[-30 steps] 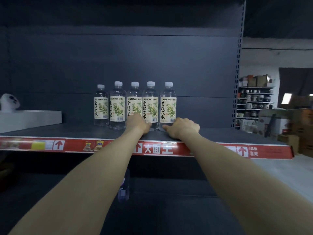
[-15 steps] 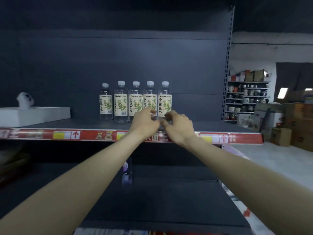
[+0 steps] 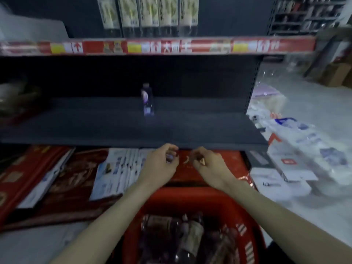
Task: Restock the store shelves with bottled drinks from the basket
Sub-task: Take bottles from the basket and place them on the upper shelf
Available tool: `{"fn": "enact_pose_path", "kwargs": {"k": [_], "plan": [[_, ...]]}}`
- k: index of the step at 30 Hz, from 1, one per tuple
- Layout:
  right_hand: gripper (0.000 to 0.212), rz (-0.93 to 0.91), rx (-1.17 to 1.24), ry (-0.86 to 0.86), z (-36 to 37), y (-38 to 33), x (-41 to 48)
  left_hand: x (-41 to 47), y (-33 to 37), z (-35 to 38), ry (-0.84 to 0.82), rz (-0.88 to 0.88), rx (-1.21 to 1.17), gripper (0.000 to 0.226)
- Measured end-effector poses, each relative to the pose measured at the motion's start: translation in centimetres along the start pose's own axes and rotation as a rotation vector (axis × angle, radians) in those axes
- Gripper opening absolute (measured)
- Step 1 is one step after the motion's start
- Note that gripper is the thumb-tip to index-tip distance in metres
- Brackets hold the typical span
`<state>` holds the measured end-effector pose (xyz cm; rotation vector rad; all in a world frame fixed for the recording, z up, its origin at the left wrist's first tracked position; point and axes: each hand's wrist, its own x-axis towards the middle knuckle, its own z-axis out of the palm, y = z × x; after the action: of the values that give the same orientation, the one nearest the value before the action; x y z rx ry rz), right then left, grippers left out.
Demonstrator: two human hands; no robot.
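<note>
- Both hands are down from the upper-shelf bottles (image 3: 150, 14); left hand (image 3: 160, 165) and right hand (image 3: 208, 164) hover loosely curled, holding nothing.
- Red basket (image 3: 190, 195) sits near, below them, with bottled drinks (image 3: 190, 237) inside.

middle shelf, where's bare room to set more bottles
Bare shelf board runs from the lone purple bottle right to the slotted upright, and left until the dark clutter. The basket below is crowded with bottles.
</note>
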<state>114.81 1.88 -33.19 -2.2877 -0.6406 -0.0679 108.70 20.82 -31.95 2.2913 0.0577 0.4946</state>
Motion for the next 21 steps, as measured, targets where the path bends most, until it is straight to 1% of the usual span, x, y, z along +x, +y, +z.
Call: {"fn": "enact_pose_path", "kwargs": {"k": [2,5,10,13,15,17,19,20,21], "plan": [[0.025,0.104,0.020,-0.107,3.2,2.4,-3.1,-3.0,-3.1,2.6,-0.106,-0.097,0.022,0.026],[0.028,0.218,0.021,-0.216,7.1,5.5,-6.6,-6.5,-6.6,5.3,-0.231,-0.201,0.029,0.026],[0.023,0.380,0.002,-0.349,10.4,9.1,-11.7,-11.1,-11.8,7.4,-0.331,-0.368,0.094,0.022],[0.030,0.442,-0.035,-0.370,11.2,10.4,-12.8,-13.1,-14.4,7.9,-0.406,-0.427,0.190,0.020],[0.034,0.488,-0.027,-0.373,11.7,10.8,-12.8,-13.6,-14.7,8.3,-0.451,-0.428,0.174,0.020],[0.036,0.574,-0.001,-0.386,12.3,11.3,-12.7,-13.6,-14.8,8.7,-0.499,-0.442,0.136,0.022],[0.032,0.696,0.053,-0.399,13.1,11.9,-12.8,-13.6,-15.4,9.0,-0.647,-0.436,0.191,0.019],[0.029,0.748,0.079,-0.413,13.7,12.2,-12.9,-13.7,-15.5,9.1,-0.757,-0.435,0.244,0.022],[0.029,0.793,0.105,-0.428,14.3,12.4,-13.1,-13.8,-15.9,9.2,-0.868,-0.446,0.284,0.032]]}}
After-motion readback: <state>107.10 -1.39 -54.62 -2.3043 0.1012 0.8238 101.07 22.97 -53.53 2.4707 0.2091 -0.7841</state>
